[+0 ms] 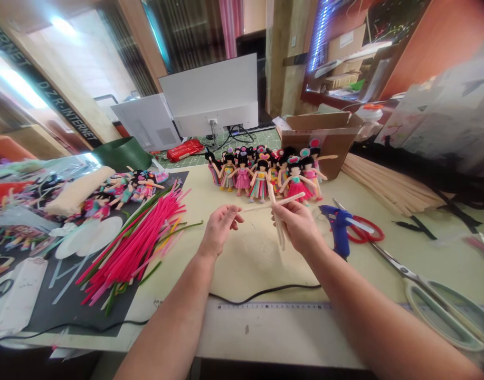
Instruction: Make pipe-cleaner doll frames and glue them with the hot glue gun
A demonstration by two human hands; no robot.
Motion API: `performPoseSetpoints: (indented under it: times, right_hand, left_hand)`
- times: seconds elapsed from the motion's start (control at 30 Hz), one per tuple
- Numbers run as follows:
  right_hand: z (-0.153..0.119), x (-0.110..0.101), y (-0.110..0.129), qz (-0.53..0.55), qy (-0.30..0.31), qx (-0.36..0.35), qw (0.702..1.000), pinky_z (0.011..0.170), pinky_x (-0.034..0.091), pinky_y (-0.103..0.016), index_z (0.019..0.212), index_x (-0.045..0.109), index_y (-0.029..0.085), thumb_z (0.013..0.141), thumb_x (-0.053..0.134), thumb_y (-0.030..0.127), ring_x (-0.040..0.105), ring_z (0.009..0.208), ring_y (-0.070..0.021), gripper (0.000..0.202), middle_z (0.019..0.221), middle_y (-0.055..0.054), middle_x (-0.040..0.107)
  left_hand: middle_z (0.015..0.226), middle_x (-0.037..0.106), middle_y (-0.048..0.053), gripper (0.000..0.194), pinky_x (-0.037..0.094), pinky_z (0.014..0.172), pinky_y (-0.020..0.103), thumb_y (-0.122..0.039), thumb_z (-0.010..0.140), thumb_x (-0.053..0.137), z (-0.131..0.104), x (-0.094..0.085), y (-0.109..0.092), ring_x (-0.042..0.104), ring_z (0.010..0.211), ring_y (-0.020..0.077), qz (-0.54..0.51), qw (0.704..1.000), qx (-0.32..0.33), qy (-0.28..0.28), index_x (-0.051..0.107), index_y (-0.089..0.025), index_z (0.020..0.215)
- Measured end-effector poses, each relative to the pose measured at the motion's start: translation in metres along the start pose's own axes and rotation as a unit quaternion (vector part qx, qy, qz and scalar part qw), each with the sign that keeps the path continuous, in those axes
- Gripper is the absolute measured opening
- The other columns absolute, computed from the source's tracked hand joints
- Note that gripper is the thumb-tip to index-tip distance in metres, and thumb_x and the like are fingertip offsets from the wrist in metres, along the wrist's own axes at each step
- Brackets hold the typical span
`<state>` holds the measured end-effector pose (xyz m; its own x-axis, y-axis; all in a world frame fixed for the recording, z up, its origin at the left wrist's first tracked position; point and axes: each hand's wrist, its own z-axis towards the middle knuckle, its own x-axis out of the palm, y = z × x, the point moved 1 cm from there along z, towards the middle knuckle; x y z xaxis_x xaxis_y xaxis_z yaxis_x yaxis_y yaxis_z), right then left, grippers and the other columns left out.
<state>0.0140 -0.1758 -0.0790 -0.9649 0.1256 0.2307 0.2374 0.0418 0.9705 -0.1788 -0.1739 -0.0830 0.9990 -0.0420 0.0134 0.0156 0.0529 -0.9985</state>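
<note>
Though cluttered, table beneath hands, monitor beyond.

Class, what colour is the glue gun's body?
The glue gun body is blue, seen in the head view.

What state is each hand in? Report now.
Left hand: closed, apparently pinching one end of the cream pipe-cleaner frame.
Right hand: closed, gripping it near the crossing.

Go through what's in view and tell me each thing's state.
Cream stems: crossed, held up
Left hand: pinching a stem's end
Right hand: closed on the stems
Dolls: upright, grouped
Cardboard box: apparently open
Glue gun: lying down; power unclear
Pink stems: loosely heaped
Large scissors: lying flat, apparently closed
Red-handled scissors: lying flat
Monitor: upright, screen unseen
</note>
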Motion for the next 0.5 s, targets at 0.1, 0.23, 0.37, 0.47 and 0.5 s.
performPoseSetpoints:
  times: [0.1, 0.23, 0.37, 0.47, 0.5]
  right_hand:
    - [-0.001, 0.001, -0.001, 0.043, 0.009, 0.046, 0.998, 0.056, 0.042, -0.027, 0.074, 0.059, 0.019, 0.061, 0.078, 0.043, 0.050, 0.056, -0.0112, 0.033, 0.064, 0.002, 0.055]
    - [-0.005, 0.006, -0.006, 0.082, 0.042, 0.088, 0.992, 0.056, 0.041, -0.027, 0.080, 0.060, 0.020, 0.059, 0.080, 0.044, 0.052, 0.061, -0.0130, 0.037, 0.070, 0.001, 0.058]
    - [-0.009, 0.011, -0.012, 0.068, 0.085, 0.083, 0.991, 0.059, 0.040, -0.026, 0.078, 0.062, 0.019, 0.063, 0.077, 0.043, 0.055, 0.065, -0.0142, 0.032, 0.072, 0.000, 0.062]
    - [-0.011, 0.014, -0.015, 0.051, 0.111, 0.065, 0.990, 0.063, 0.038, -0.026, 0.076, 0.063, 0.018, 0.066, 0.076, 0.041, 0.055, 0.067, -0.0136, 0.028, 0.072, 0.000, 0.063]
    - [-0.011, 0.014, -0.016, 0.044, 0.112, 0.063, 0.991, 0.062, 0.037, -0.026, 0.075, 0.062, 0.018, 0.066, 0.076, 0.040, 0.054, 0.065, -0.0128, 0.027, 0.070, 0.001, 0.062]
  left_hand:
    - [0.075, 0.063, 0.002, 0.052, 0.039, 0.058, 0.021, -0.061, 0.077, 0.058, -0.002, 0.004, 0.003, 0.047, 0.056, 0.0072, -0.039, 0.999, -0.027, 0.006, 0.062, -0.015, 0.100]
    - [0.080, 0.063, 0.003, 0.052, 0.037, 0.058, 0.021, -0.059, 0.076, 0.061, -0.007, 0.017, 0.005, 0.045, 0.057, 0.0060, -0.051, 0.994, -0.065, 0.069, 0.063, -0.015, 0.105]
    - [0.080, 0.065, 0.003, 0.043, 0.039, 0.064, 0.023, -0.049, 0.073, 0.070, -0.011, 0.029, 0.005, 0.049, 0.063, 0.0078, -0.040, 0.994, -0.048, 0.088, 0.069, -0.016, 0.100]
    - [0.083, 0.067, 0.003, 0.032, 0.043, 0.072, 0.025, -0.041, 0.071, 0.073, -0.011, 0.034, 0.006, 0.055, 0.072, 0.0108, -0.046, 0.997, -0.017, 0.066, 0.072, -0.016, 0.091]
    - [0.083, 0.068, 0.003, 0.030, 0.044, 0.074, 0.026, -0.039, 0.070, 0.074, -0.011, 0.035, 0.007, 0.057, 0.074, 0.0120, -0.054, 0.997, -0.012, 0.059, 0.072, -0.015, 0.089]
